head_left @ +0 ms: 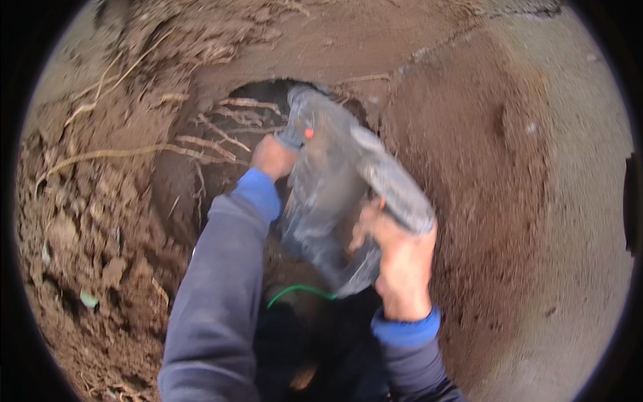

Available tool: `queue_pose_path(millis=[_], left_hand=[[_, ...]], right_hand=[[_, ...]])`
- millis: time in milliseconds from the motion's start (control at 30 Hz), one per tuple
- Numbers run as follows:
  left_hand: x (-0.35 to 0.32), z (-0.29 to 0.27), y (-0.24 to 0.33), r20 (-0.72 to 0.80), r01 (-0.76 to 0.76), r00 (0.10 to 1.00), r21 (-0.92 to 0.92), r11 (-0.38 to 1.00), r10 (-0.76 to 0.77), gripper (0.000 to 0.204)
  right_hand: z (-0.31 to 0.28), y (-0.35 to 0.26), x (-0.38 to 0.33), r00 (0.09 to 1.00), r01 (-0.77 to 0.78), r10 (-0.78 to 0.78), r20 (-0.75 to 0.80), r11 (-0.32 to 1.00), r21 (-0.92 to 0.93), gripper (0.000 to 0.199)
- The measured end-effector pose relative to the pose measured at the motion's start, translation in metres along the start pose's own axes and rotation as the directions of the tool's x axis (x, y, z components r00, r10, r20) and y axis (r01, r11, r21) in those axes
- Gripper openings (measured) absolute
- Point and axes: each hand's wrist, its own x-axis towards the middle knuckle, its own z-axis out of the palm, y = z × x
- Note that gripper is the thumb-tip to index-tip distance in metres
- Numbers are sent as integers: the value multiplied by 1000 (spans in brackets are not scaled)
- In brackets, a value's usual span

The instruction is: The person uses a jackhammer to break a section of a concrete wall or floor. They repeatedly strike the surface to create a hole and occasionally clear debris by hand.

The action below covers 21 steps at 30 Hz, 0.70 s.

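Note:
I hold a dusty grey hammer drill [328,157] with both hands over a dug hole. My left hand [273,159] is closed round its side handle, near the front end. My right hand [405,261] wraps the rear grip, with an orange-red part beside the fingers. The front of the tool points away from me into the hole, and any bit on it is hidden. A green cord [301,289] curves out below the tool's lower end. Motion blurs the tool and my right hand.
Cut and broken roots [214,144] stick out inside the hole at the left. Loose clods of brown soil [87,221] lie heaped along the left side. A smooth earth wall [462,167] rises at the right, beside a grey concrete-like surface [583,221].

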Motion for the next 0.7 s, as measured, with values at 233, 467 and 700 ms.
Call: queue_pose_path(millis=[233,467,700], left_hand=[[-8,9,-8,-28,218,975,338,915,-222,51],[-126,42,-52,226,366,863,334,869,-451,79],[-200,0,14,164,274,931,273,922,-326,97]], right_hand=[[-44,47,-9,991,-117,132,-20,929,350,14],[-88,29,-89,978,-206,205,28,956,210,8],[-85,6,-203,998,-45,56,-42,972,229,7]])
